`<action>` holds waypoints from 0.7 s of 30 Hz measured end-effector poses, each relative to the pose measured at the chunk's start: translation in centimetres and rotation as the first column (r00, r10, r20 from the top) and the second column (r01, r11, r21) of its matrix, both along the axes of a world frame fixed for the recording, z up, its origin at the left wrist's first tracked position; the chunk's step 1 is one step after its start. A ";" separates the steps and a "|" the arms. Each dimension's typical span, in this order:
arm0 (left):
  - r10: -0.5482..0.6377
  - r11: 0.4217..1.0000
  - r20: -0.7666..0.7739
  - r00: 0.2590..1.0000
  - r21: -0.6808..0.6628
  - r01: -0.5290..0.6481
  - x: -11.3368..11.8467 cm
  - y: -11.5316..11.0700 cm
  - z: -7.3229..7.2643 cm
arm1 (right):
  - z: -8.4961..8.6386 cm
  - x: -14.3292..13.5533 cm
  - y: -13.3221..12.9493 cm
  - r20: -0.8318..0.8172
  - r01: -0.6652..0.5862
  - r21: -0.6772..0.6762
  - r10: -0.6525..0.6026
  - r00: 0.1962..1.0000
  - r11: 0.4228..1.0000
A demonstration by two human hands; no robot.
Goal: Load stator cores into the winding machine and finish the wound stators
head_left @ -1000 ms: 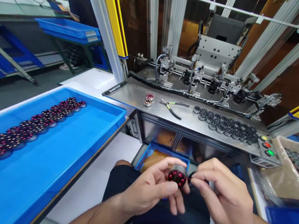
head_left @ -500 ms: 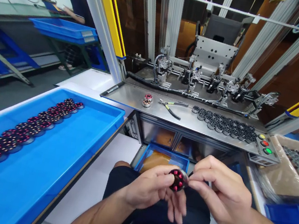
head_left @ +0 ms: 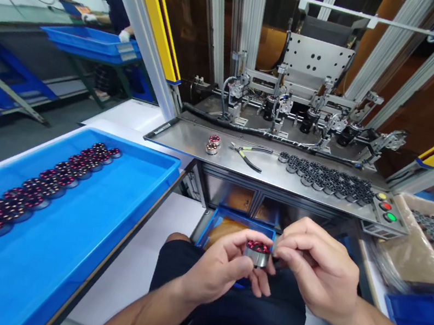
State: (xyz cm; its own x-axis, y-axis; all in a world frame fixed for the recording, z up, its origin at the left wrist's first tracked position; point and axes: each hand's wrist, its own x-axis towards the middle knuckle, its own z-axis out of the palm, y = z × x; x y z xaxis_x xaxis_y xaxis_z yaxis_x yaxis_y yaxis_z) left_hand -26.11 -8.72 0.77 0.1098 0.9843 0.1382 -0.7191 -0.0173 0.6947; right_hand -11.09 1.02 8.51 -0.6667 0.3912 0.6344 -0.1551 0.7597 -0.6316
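Observation:
Above my lap, my left hand (head_left: 220, 265) grips a round motor stator (head_left: 257, 255) between thumb and fingers. It has a silver metal side and red wire coils on its upper face. Just to its right, my right hand (head_left: 313, 273) has thumb and fingertips pinched together. Whatever lies in that pinch, perhaps a thin wire end, is too small to make out. On the metal bench ahead stand a red-coiled stator (head_left: 214, 139) and a copper-coiled one (head_left: 211, 149). Beside them lie wire cutters (head_left: 249, 155) with their handles spread.
Rows of dark uncoiled cores (head_left: 326, 179) stand on the bench near a button box (head_left: 387, 207). A blue tray (head_left: 109, 211) at left holds many coiled stators. A cardboard box (head_left: 412, 262) of parts stands right. The machine (head_left: 309, 106) rises behind; a co-worker (head_left: 116, 7) stands far left.
My left hand has tipped the stator so its coiled face points upward and its silver side shows. My right hand has shifted slightly left, still pinched. The co-worker's gloved hands have moved.

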 end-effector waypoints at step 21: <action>0.279 0.960 -0.233 0.932 0.039 -0.277 -1.2 0.4 -0.7 | -6.4 -1.3 -3.6 -0.239 -0.254 -0.948 0.098 0.966 0.194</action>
State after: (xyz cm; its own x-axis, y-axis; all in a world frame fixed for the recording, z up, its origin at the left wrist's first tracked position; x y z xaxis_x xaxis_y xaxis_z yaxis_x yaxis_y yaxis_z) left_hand -27.30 -8.37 0.09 -0.1384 0.9794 0.1470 -0.5024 -0.1973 0.8418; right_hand -12.38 -2.54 2.10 -0.7729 0.6299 -0.0770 -0.3133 -0.4842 -0.8169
